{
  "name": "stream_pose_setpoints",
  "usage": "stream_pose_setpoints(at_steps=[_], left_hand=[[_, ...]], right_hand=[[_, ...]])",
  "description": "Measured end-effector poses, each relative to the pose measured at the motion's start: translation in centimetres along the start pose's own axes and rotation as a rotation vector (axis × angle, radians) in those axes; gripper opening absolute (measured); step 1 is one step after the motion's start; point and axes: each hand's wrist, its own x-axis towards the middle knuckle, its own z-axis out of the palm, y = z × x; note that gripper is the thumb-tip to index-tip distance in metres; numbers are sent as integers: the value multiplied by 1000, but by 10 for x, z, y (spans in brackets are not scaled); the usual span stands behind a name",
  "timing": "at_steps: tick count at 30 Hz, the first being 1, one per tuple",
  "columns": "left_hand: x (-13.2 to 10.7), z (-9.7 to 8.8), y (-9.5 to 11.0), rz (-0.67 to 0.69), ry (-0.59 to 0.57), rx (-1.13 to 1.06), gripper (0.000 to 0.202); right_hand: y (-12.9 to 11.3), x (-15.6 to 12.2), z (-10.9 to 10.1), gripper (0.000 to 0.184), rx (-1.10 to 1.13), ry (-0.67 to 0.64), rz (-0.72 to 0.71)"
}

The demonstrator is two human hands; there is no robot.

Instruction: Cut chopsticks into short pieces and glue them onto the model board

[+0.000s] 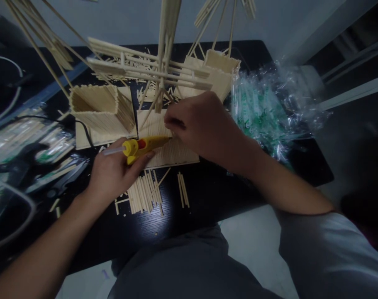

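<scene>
My left hand (112, 168) is wrapped round a yellow hot glue gun (148, 144), with a clear glue stick (114, 150) jutting from its back end. The gun's nozzle points right, over a flat square panel (182, 153) of wooden sticks laid side by side. Above that panel my right hand (201, 118) is closed, fingertips pinched together near the nozzle; whatever they hold is hidden. Just behind the right hand rises a tall stick frame (162, 68) with horizontal bars, its legs coming down to the panel.
A box of upright sticks (98, 101) stands at left, another stick box (223, 64) at back right. Cut sticks (145, 193) lie at the front, short pieces (129, 68) at the back. Plastic-wrapped packs (260, 104) sit at right, more packs (52, 141) and a cable (27, 195) at left.
</scene>
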Motion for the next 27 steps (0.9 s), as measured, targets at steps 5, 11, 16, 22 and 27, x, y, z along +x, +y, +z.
stream_pose_setpoints(at_steps=[5,11,16,22,27], left_hand=[[0,-3,2,-16,-16,-11,46],[-1,2,1,-21,43,-25,46],[-2,3,-1,1,35,-27,43],[-4,6,-6,57,80,-33,40],[-4,7,-7,76,105,-48,37]], right_hand=[[0,0,-1,25,17,3,-2],[-2,-2,-4,29,1,23,11],[-4,-3,-6,31,-38,-1,-17],[-5,-3,-3,33,-81,-23,-25],[-5,-7,-6,32,-100,9,-69]])
